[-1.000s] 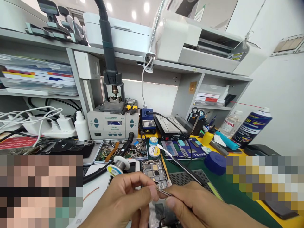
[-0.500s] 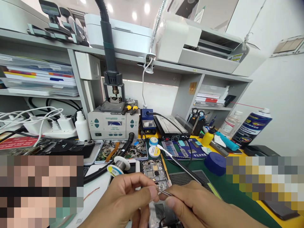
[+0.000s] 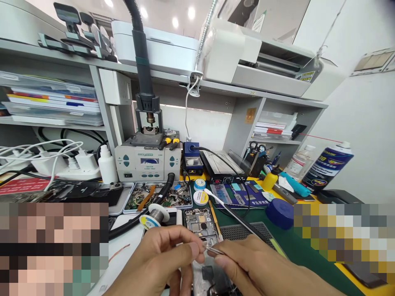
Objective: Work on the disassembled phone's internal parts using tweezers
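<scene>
Right hand: closed in a tight pinch on the tweezers; thumb and forefinger are pressed on the shaft, and no gap is seen.
Left hand: thumb and forefinger are brought together at the tweezer tips; whether a small part is kept between them cannot be told.
Tweezers: held almost level, just in front of the opened phone, on the person's side.
Left edge: a solder spool is standing just left of the opened phone.
Back edge: a parts tray is placed right behind it.
Room: a green mat is spread to its right, with a blue lid on it, well apart from both hands.
</scene>
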Tool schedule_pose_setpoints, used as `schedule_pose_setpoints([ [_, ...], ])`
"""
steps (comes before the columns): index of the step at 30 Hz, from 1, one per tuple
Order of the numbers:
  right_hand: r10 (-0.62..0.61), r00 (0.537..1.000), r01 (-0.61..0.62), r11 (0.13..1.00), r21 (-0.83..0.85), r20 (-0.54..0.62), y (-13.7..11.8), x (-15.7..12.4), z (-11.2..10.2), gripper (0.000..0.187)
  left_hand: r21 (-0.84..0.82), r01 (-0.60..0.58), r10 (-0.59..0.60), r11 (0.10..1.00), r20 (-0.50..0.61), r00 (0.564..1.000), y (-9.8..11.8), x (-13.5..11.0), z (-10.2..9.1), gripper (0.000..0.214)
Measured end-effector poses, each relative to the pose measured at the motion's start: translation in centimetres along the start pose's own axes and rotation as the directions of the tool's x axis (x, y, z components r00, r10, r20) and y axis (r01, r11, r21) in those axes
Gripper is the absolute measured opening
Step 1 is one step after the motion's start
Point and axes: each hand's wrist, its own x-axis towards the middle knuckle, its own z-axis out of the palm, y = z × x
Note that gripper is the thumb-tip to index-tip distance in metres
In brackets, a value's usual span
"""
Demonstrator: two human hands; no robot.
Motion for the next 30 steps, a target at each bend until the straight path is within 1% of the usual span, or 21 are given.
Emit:
schedule_pose_setpoints([
  [4, -0.025, 1.000, 0.025, 0.996, -0.083, -0.002, 0.0, 0.2, 0.2, 0.034, 0.025, 0.007, -0.006, 1.000, -0.023, 1.000, 0.7, 0.0, 0.2, 0.025],
  [7, -0.079, 0.997, 0.076, 0.989, -0.127, -0.019, 0.2, 0.2, 0.4, 0.031, 0.031, -0.006, 0.007, 1.000, -0.037, 0.999, 0.9, 0.0, 0.4, 0.026],
  [11, -0.156, 0.982, 0.127, 0.964, -0.234, -0.111, 0.4, 0.1, 1.0, 0.023, 0.024, -0.025, 0.026, 0.999, -0.046, 0.999, 0.8, 0.1, 0.4, 0.028],
  [14, -0.229, 0.960, 0.160, 0.921, -0.356, -0.163, 0.5, 0.1, 1.7, 0.018, 0.048, -0.021, 0.023, 0.999, -0.045, 0.999, 0.6, 0.2, 0.3, 0.037],
  [17, -0.313, 0.925, 0.188, 0.871, -0.455, -0.218, 0.5, 0.3, 2.3, 0.021, 0.107, -0.003, 0.009, 0.994, -0.054, 0.999, 0.4, 0.5, 0.2, 0.052],
  [20, -0.344, 0.906, 0.205, 0.866, -0.457, -0.246, 0.5, 0.5, 2.4, 0.023, 0.157, 0.005, 0.007, 0.988, -0.077, 0.997, 0.1, 0.7, 0.2, 0.061],
  [24, -0.319, 0.924, 0.209, 0.884, -0.417, -0.213, 0.4, 0.8, 2.1, 0.017, 0.175, -0.001, 0.018, 0.984, -0.092, 0.996, -0.2, 0.8, 0.2, 0.063],
  [27, -0.298, 0.935, 0.195, 0.887, -0.418, -0.195, 0.2, 0.7, 2.0, 0.017, 0.172, -0.008, 0.022, 0.985, -0.081, 0.996, 0.0, 0.6, 0.2, 0.056],
  [30, -0.315, 0.924, 0.197, 0.876, -0.441, -0.214, 0.1, 0.4, 2.2, 0.022, 0.155, -0.012, 0.023, 0.988, -0.068, 0.997, 0.4, 0.3, 0.2, 0.043],
])
